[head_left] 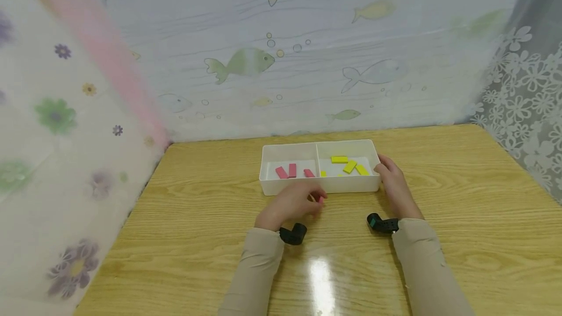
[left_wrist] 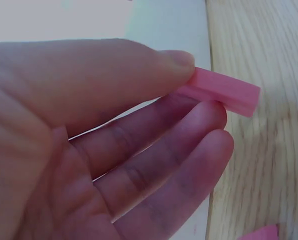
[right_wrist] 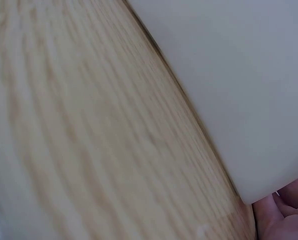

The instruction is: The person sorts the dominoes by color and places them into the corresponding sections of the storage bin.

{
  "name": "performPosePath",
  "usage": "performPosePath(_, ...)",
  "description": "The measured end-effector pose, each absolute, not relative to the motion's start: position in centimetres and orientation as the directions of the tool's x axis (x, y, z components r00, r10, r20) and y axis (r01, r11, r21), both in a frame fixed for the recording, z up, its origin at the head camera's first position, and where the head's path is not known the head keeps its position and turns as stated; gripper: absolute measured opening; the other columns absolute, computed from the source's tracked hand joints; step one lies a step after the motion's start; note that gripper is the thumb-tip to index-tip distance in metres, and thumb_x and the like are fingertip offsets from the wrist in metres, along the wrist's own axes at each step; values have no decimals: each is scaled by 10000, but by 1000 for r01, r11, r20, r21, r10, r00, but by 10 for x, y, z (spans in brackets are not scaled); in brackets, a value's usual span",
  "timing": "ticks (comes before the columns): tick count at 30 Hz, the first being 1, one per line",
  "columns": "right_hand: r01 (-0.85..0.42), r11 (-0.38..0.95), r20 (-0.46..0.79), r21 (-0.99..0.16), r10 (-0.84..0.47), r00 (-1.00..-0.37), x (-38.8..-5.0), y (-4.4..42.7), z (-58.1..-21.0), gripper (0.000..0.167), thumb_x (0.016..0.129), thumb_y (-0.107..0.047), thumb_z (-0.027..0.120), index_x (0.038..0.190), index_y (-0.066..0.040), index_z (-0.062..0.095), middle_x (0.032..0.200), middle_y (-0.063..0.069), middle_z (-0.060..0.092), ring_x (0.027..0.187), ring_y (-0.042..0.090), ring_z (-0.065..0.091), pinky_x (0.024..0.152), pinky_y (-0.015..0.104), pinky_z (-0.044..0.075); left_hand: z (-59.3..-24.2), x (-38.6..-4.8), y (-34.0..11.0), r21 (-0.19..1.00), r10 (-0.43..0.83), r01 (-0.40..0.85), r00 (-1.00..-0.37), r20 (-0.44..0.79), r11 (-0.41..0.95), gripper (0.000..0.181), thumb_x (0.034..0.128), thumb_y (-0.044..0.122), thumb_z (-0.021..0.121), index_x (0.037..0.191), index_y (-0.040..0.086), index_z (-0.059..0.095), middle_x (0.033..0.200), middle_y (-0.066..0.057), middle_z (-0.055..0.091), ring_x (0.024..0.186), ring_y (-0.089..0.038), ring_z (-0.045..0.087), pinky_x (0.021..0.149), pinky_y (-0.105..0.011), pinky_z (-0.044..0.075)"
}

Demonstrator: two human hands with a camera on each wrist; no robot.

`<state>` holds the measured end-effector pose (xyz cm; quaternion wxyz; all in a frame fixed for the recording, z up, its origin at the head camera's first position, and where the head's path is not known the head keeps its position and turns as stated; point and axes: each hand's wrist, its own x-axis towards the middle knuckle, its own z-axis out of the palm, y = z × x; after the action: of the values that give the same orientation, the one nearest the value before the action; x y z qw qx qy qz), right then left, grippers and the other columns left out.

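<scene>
My left hand (head_left: 291, 204) is just in front of a white two-compartment box (head_left: 351, 186). It pinches a small pink block (left_wrist: 226, 91) between thumb and fingertips, and the block's far end sticks out. A second pink block (left_wrist: 261, 234) shows at the bottom edge of the left wrist view, over the wood. My right hand (head_left: 396, 187) grips the box at its right end, thumb near the front corner. Pink blocks (head_left: 292, 170) lie in the left compartment. Several yellow blocks (head_left: 350, 166) lie scattered in the right one; the front wall partly hides some.
The box stands on a wooden table (head_left: 189, 218), near its back edge. A fish-patterned curtain (head_left: 307, 87) hangs behind, a flower-patterned one (head_left: 57, 160) at the left, and lace (head_left: 527, 87) at the right. Both wrists wear black cameras (head_left: 295, 234).
</scene>
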<state>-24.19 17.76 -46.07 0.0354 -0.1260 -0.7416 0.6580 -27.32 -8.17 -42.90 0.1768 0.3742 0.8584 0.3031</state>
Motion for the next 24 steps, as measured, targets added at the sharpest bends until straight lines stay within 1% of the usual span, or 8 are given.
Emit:
performPosePath(5, 142, 110, -112, -984, 244, -963, -243, 178, -463, 519, 932, -233, 320, 1423, -114, 202, 1456, 81, 179, 1317, 240, 133, 1036, 479, 135, -428, -274, -85, 674, 748, 518, -658, -79, 527, 156, 820, 143, 625, 974, 122, 630, 836, 107, 575, 774, -39, 532, 689, -207, 434)
performPosePath(9, 139, 102, -112, -985, 235, -965, -242, 178, -462, 523, 932, -218, 316, 1426, -101, 190, 1460, 87, 167, 1322, 243, 120, 1038, 478, 126, -426, -273, -86, 681, 746, 513, -662, -74, 523, 157, 823, 146, 622, 979, 128, 623, 838, 113, 571, 794, -43, 532, 693, -209, 433)
performPosePath(15, 130, 83, -109, -988, 224, -969, -233, 168, -444, 532, 921, -164, 308, 1420, -44, 170, 1458, 132, 154, 1317, 271, 117, 1037, 482, 120, -424, -271, -88, 697, 711, 467, -698, -87, 544, 162, 860, 210, 589, 1017, 170, 597, 843, 113, 577, 801, -54, 529, 691, -226, 438)
performPosePath(19, 124, 88, -100, -988, 231, -968, -236, 171, -452, 521, 927, -185, 311, 1419, -63, 191, 1452, 117, 178, 1303, 254, 150, 1031, 469, 146, -423, -273, -89, 716, 699, 439, -709, -94, 542, 155, 865, 244, 588, 1015, 203, 580, 828, 108, 599, 820, -42, 531, 707, -234, 442)
performPosePath(21, 121, 91, -97, -988, 236, -967, -239, 175, -458, 517, 930, -201, 313, 1420, -83, 201, 1451, 101, 187, 1300, 241, 158, 1030, 464, 152, -423, -273, -89, 725, 699, 431, -708, -97, 537, 173, 867, 256, 586, 1030, 199, 579, 811, 100, 614, 830, -44, 536, 723, -240, 441)
performPosePath(24, 120, 92, -96, -988, 237, -967, -241, 177, -463, 518, 930, -213, 314, 1421, -91, 203, 1452, 95, 188, 1304, 237, 153, 1032, 463, 149, -424, -274, -90, 727, 698, 431, -710, -92, 535, 205, 868, 274, 581, 1055, 192, 592, 836, 117, 601, 835, -51, 539, 750, -249, 434)
